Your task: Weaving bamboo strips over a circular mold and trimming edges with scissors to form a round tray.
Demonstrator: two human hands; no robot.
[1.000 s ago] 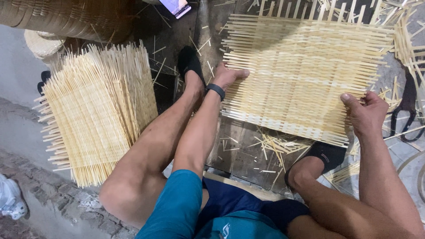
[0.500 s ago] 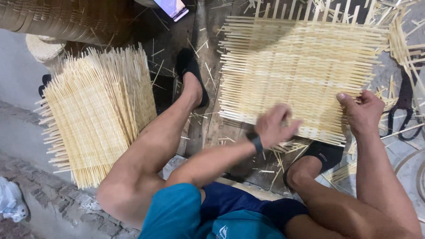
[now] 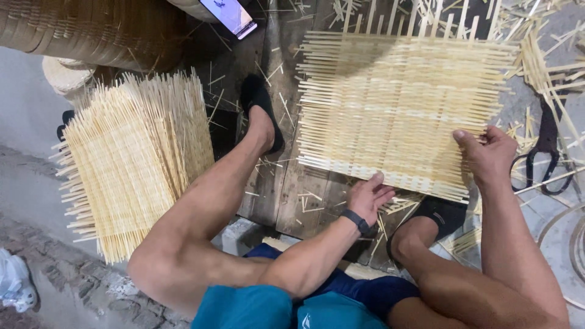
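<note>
- my left hand (image 3: 368, 196) rests with fingers loosely spread on the near edge of the one woven bamboo mat (image 3: 396, 109), gripping nothing that i can see.
- my right hand (image 3: 487, 155) pinches the mat's near right edge.
- the mat lies flat on the dark boards (image 3: 286, 183), between my two feet.
- loose splints (image 3: 396, 204) lie scattered under it.
- one stack of finished mats (image 3: 131, 164) lies well to the left.
- one phone (image 3: 228, 15) lies at the top, one pair of shears (image 3: 545, 152) at the right.
</note>
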